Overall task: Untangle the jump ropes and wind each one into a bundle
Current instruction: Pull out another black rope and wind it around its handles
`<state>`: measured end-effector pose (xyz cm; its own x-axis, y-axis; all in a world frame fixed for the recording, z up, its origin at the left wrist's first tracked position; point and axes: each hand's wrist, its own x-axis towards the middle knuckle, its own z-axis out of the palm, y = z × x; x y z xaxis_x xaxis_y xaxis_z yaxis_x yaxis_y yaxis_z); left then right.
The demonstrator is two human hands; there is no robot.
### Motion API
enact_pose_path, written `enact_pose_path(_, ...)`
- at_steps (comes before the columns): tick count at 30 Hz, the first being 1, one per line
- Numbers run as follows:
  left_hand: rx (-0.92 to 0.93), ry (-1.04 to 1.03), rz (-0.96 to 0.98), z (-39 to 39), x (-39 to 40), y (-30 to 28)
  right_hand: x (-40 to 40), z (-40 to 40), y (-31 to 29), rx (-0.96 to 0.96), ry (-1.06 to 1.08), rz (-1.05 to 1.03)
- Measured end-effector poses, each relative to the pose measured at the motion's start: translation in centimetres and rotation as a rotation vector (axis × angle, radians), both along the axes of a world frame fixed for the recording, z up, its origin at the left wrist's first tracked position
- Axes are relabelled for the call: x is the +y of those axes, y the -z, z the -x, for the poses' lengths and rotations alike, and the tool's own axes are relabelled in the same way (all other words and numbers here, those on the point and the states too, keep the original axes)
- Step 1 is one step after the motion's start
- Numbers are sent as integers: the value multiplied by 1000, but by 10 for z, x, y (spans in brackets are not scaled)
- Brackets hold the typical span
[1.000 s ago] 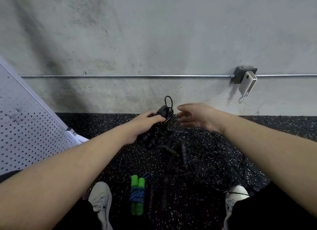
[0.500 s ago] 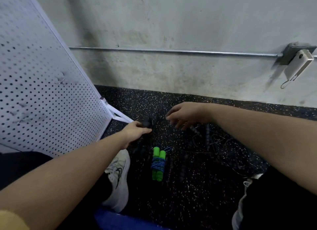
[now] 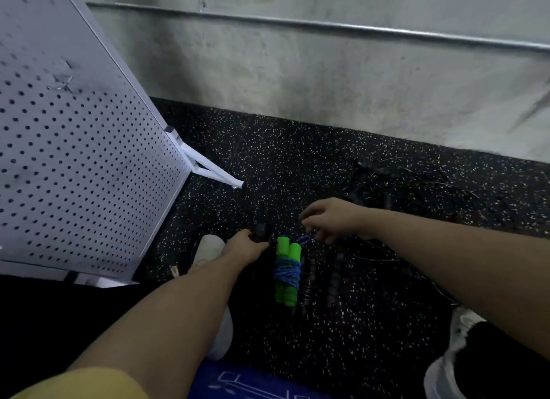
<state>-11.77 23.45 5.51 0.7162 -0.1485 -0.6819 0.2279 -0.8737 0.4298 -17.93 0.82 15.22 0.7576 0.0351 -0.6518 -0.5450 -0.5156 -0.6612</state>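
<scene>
1. Speckled black rubber floor [image 3: 268,148] runs to a grey concrete wall [image 3: 327,77]; 1 metal conduit [image 3: 327,27] crosses that wall.
2. 1 white perforated panel [image 3: 74,148] leans at the left on a white strut.
3. 2 bare forearms reach forward and down, with 1 white shoe [image 3: 209,248] under the left one.
4. Tangled thin black jump ropes [image 3: 416,187] sprawl on the floor to the right, near the wall; how many I cannot count.
5. Right hand [image 3: 330,218] hovers palm down just above the wound bundle's blue loop, fingers loosely curled and spread, holding nothing I can see.
6. Left hand [image 3: 245,247] lies low beside the bundle, fingers curled round a black rope handle [image 3: 261,230].
7. 1 wound bundle [image 3: 286,272] lies between the hands: 2 bright green foam handles side by side, wrapped in blue cord.
</scene>
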Motion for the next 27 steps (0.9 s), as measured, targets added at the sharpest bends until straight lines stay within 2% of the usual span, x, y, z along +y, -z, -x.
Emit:
enact_pose_path(6,6,76,-145,-4,-1,38,-3,0,41,87,32,-47)
enact_pose_path(11,-166,172,-183,-10,-8,26,-9,-2,44,92,52,-33)
enact_pose_path(14,-242,202,-107,-13,-20,8,-14,-3,32,67,84,-16)
enact_pose_path(21,-281,290,138,-1,-79,-29,-36,26,10,-52,239,56)
enact_pose_path(27,-306,410,247,9,-145,-40,-78,52,15,-56,238,144)
